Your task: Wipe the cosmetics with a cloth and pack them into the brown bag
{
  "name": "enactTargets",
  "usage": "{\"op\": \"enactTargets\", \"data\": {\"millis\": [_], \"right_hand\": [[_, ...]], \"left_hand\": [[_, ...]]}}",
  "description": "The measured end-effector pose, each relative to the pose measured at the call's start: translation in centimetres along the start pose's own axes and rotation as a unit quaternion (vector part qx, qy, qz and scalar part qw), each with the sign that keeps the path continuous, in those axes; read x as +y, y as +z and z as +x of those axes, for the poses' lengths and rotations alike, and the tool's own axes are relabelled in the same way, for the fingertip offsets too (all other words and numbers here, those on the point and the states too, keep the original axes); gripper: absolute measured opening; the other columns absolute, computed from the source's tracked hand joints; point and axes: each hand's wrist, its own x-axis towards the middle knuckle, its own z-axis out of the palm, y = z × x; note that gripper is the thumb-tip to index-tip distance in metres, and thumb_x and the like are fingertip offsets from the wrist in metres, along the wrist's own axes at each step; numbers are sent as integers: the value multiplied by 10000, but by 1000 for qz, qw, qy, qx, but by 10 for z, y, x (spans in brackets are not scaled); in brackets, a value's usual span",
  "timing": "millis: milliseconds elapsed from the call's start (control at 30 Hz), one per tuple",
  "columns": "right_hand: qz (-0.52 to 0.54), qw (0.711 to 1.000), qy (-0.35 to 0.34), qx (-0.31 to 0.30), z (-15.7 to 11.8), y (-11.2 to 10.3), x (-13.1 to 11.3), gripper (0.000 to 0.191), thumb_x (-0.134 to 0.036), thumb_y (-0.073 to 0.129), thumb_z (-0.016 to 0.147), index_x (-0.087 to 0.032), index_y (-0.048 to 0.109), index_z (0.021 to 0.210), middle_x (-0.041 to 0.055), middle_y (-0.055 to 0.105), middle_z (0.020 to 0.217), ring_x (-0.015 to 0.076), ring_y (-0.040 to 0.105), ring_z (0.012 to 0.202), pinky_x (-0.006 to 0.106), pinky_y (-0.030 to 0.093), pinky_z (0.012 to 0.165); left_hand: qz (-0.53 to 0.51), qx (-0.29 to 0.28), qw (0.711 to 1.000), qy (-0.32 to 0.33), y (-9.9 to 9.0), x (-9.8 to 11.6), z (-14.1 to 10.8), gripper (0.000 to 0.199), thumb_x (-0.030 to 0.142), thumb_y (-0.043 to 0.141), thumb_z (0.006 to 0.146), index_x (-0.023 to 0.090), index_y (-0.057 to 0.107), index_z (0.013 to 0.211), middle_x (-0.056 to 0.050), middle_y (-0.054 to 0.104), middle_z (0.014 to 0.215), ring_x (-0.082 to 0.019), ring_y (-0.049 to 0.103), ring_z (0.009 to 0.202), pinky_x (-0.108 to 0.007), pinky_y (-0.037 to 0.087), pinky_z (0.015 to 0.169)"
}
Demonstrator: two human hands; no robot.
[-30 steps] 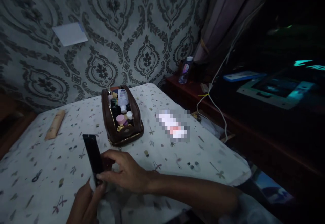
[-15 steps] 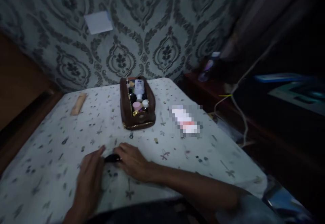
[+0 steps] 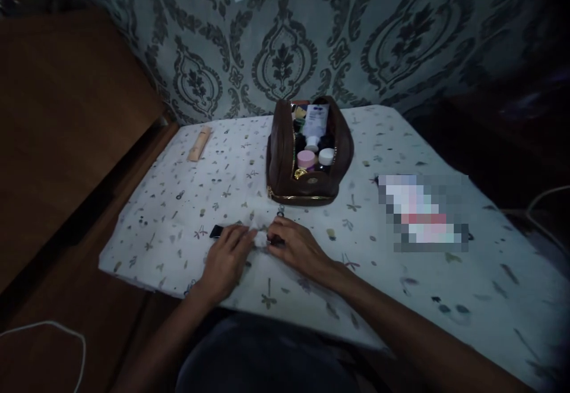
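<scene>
My left hand [image 3: 228,256] is at the front of the table, its fingers curled over a small black item [image 3: 217,232] whose end sticks out on the left. Just to its right, my right hand [image 3: 296,243] is closed around a dark object [image 3: 276,240], mostly hidden by the fingers. Something whitish [image 3: 259,237] lies between the two hands; whether it is bunched cloth is unclear. Behind them stands an open brown zip bag [image 3: 305,190] holding a white tube [image 3: 316,121], a pink-lidded jar [image 3: 306,158] and a white-lidded jar [image 3: 326,156].
A beige tube [image 3: 199,144] lies at the back left of the patterned tablecloth [image 3: 169,215]. A blurred-out flat item [image 3: 421,212] is on the right. A patterned wall rises behind, and brown wooden furniture [image 3: 66,120] stands on the left.
The camera view has shifted, so the bag appears larger and further right. The black item now shows left of my left hand, and whitish material shows between my hands.
</scene>
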Motion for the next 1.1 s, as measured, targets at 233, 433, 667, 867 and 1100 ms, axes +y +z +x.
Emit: {"op": "enactTargets", "data": {"millis": [233, 433, 667, 867, 1100], "right_hand": [[-12, 1000, -7, 4, -1, 1, -1, 102, -170, 692, 834, -175, 591, 839, 13, 566, 854, 155, 538, 776, 263, 425, 685], [-56, 996, -63, 19, -2, 3, -2, 63, -171, 566, 902, -164, 576, 840, 74, 557, 932, 201, 536, 873, 320, 475, 745], [-20, 997, -69, 12, 0, 2, -1, 225, -233, 455, 974, -166, 595, 811, 75, 554, 922, 195, 549, 890, 346, 499, 798], [9, 999, -42, 5, 2, -1, -4, 267, -286, 464, 983, -155, 601, 796, 77, 557, 929, 186, 551, 866, 338, 491, 776], [19, 999, -42, 14, -2, 0, -4, 40, -147, 598, 869, -165, 563, 866, 66, 553, 961, 189, 534, 890, 318, 474, 788]], "left_hand": [[67, 29, 990, -118, -18, -40, -12, 221, 204, 443, 982, 175, 645, 1066, -96, 641, 1048, -240, 552, 993, -395, 563, 817], [66, 32, 997, -22, -9, 3, -5, 354, 118, 474, 950, 177, 549, 1290, -119, 615, 1144, -254, 522, 1072, -368, 558, 819], [79, 10, 996, -42, -5, -19, -3, 405, 118, 491, 942, 187, 518, 1340, -121, 606, 1189, -267, 519, 1112, -376, 561, 835], [76, 44, 990, -111, -9, -41, -9, 374, 173, 446, 971, 220, 522, 1334, -111, 585, 1144, -238, 554, 1044, -358, 553, 796], [93, 4, 996, -5, -8, 8, -2, 495, 63, 438, 899, 235, 495, 1359, -112, 580, 1170, -251, 542, 1050, -325, 549, 742]]}}
